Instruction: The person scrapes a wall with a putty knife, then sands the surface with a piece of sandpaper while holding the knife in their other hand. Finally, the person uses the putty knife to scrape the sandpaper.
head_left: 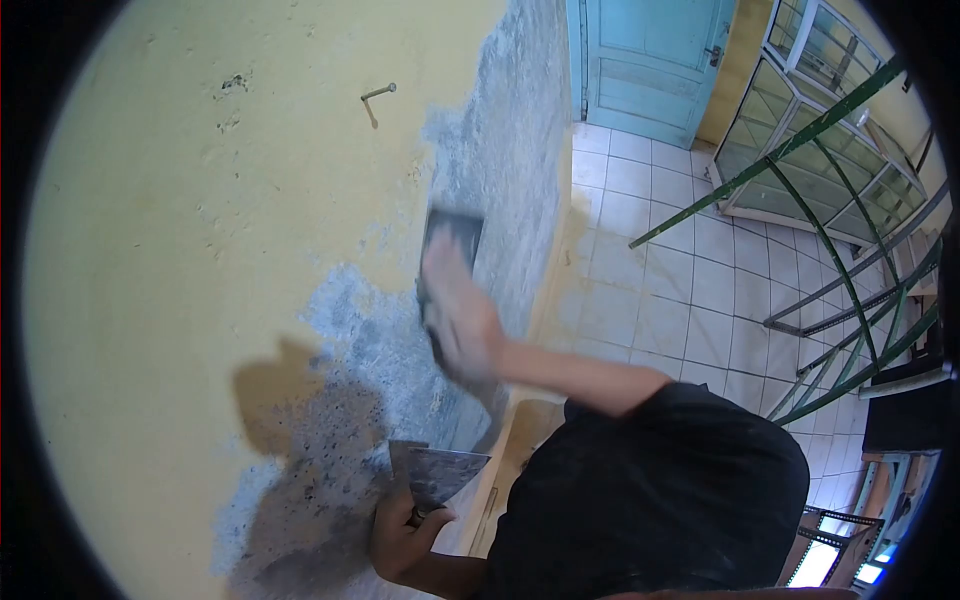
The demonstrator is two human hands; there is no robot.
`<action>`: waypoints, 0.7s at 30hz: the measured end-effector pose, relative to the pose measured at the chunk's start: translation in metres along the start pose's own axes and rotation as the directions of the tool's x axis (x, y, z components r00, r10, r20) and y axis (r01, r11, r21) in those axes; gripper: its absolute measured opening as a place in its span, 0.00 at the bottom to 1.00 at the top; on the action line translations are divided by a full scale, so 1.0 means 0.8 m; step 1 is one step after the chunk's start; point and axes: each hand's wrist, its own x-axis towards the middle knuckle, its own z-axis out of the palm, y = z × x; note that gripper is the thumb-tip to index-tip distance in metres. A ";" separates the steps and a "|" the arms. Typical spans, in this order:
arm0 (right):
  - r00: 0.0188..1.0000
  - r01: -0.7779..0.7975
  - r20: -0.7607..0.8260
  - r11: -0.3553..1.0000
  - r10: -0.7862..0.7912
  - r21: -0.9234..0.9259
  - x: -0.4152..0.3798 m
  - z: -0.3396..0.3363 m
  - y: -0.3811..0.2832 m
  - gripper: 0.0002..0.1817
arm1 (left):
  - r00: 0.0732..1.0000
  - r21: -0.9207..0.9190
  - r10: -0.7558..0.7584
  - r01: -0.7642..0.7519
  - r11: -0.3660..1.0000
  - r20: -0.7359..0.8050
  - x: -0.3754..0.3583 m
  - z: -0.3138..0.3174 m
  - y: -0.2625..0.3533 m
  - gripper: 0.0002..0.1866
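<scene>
My right hand [460, 310], smeared by motion, presses against a dark rectangular scraper [462, 225] lying on the wall. Its fingers stretch along the back of the blade. Lower down, my left hand [408, 535] is closed round a putty knife [445, 475] with a wide metal blade, held close to the wall. The handle is mostly hidden in the fingers. Both hands are at the wall [190, 300], where yellow paint borders a rough grey-blue patch [370, 340]. Shadows of the hand and arm fall across this patch.
A nail [378, 92] sticks out of the yellow paint. White floor tiles [650, 290] run along the wall to a light-blue door [650, 70]. Green metal bars [770, 160] and a glass cabinet [800, 150] stand at the right.
</scene>
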 end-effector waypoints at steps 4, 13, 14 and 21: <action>0.996 0.085 -0.007 0.996 -0.085 -0.020 0.005 0.001 0.024 0.33 | 1.000 -0.002 0.017 -0.017 1.000 -0.005 -0.001 0.001 0.004 0.11; 0.998 -0.008 -0.056 0.999 0.010 0.034 -0.005 0.003 0.003 0.34 | 0.997 -0.086 0.050 -0.055 0.995 -0.060 0.000 0.006 -0.013 0.14; 0.998 0.052 0.014 0.997 -0.053 0.058 -0.021 0.003 0.006 0.34 | 0.996 -0.020 0.067 -0.068 0.997 -0.055 0.000 0.003 -0.010 0.14; 0.982 -0.079 -0.173 0.996 0.073 -0.029 0.127 -0.022 0.052 0.31 | 0.993 0.003 0.103 -0.103 0.995 -0.058 0.001 0.005 -0.024 0.16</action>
